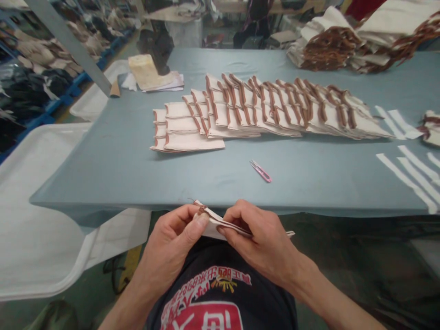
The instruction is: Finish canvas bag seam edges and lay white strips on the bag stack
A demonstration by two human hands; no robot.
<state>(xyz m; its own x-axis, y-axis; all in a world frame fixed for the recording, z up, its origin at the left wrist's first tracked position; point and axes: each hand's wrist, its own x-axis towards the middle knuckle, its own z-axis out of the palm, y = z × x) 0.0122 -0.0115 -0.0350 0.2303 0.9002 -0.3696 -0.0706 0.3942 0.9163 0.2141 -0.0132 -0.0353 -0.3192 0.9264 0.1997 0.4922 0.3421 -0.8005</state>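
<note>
I see left hand [175,236] pinching the left end of a folded cream cloth piece [212,229], thumb on top; right hand [259,231] gripping it further right, fingers closed. Piece is at the table's near edge, above a dark printed shirt [223,279]. Farther on the blue table [130,165] I get pink snips [261,172], then a long overlapping row of brown-edged cloth pieces [194,141]. White strips [409,182] right, cloth stacks [330,46] far right, yellowish block [142,73] far left.

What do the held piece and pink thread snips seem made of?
Held piece: probably woven cloth, matte cream, its layered edge bending softly. Pink thread snips: likely metal blades, thin and grey; handle plastic or painted metal, can't tell.
</note>
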